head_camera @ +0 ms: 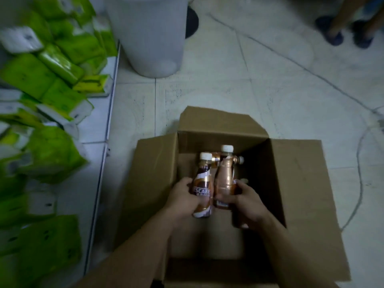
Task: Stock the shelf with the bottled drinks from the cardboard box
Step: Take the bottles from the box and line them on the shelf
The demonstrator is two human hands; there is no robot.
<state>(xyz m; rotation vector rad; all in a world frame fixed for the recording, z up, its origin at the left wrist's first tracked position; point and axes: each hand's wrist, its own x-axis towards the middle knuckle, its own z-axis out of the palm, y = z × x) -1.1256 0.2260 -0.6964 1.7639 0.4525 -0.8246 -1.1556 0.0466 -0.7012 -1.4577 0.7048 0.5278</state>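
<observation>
The open cardboard box (153, 173) stood on the floor beside the shelf (97, 125), which carried green packs (27, 73). The left hand (182, 199) gripped a white-capped bottle (202, 183) reading "ESCAFE". The right hand (247, 202) gripped a copper-wrapped bottle (225, 175); only "N" was legible. Both bottles were within the box opening, side by side.
</observation>
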